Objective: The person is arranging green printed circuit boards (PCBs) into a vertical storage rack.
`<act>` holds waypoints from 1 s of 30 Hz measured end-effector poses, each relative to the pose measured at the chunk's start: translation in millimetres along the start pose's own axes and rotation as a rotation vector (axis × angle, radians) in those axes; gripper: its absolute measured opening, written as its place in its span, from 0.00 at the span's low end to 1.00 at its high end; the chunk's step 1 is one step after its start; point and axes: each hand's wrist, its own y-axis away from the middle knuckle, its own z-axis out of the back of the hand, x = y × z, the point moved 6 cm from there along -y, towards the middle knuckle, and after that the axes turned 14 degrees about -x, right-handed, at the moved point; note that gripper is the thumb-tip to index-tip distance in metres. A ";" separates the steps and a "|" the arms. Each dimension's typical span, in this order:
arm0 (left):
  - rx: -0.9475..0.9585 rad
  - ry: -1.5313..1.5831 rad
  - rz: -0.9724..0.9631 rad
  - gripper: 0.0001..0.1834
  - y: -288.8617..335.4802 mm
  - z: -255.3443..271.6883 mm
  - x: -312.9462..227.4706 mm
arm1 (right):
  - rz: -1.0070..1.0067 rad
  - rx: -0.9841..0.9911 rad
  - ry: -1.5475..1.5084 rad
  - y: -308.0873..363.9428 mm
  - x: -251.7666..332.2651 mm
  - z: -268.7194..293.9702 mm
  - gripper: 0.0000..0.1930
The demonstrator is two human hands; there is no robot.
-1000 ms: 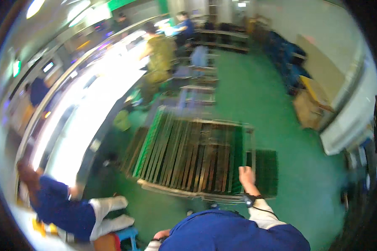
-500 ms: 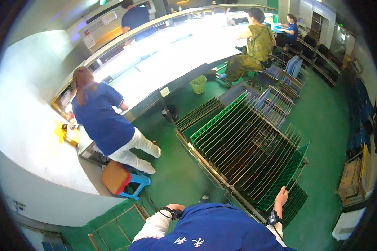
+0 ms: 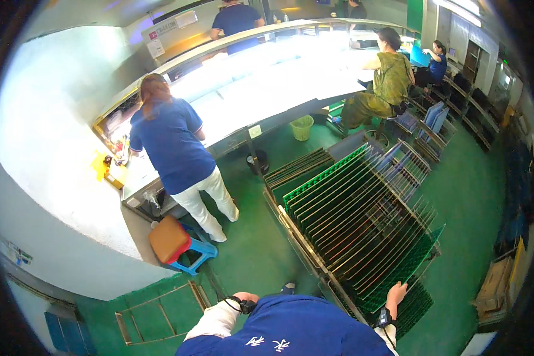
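Note:
My right hand [image 3: 397, 293] is closed at the near right corner of a thin green panel [image 3: 422, 254], the end one in a slotted rack [image 3: 314, 249]. The panel looks like a circuit board and stands on edge. Several more dark, thin panels [image 3: 350, 216] stand upright in a row behind it, with narrow gaps between them. Held close to my waist is my left hand [image 3: 245, 296]; the blue shirt covers its fingers, so what they do is hidden. Both wrists carry small black devices.
A brightly lit bench [image 3: 267, 89] runs across the back, with several people at it. One person [image 3: 175, 145] stands at its left end beside a brown-topped stool [image 3: 171, 238]. A green basket [image 3: 302, 127] sits under the bench. A floor frame [image 3: 160, 317] lies lower left; cartons [image 3: 493, 285] stand right.
My view has swung, so the bench and rack appear farther right. My right hand stays at the green panel's corner. The far-right person's blue sheet now stands more upright.

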 end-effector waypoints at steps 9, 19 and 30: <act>-0.045 0.035 -0.013 0.25 5.1 -11.6 14.3 | 0.033 0.012 0.072 6.6 14.8 5.7 0.22; -0.012 -0.013 0.024 0.23 -8.4 -28.3 36.9 | 0.019 0.048 0.108 4.8 13.0 6.2 0.24; -0.135 0.317 0.106 0.19 4.9 -12.0 38.8 | -0.007 0.046 0.113 9.9 25.5 6.4 0.24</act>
